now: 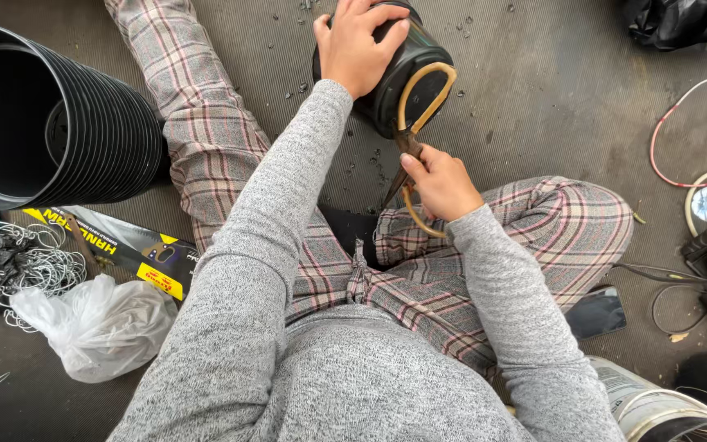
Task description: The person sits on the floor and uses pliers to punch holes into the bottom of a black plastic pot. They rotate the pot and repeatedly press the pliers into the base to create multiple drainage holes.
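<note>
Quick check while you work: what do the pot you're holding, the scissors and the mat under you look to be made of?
Pot: looks like black plastic, smooth with a slight sheen, like the ribbed stack of pots beside it. Scissors: tan loop handles, probably plastic-coated; the dark blades look like metal, though they are partly hidden. Mat: grey with fine ribs and a matte finish, probably rubber.
</note>
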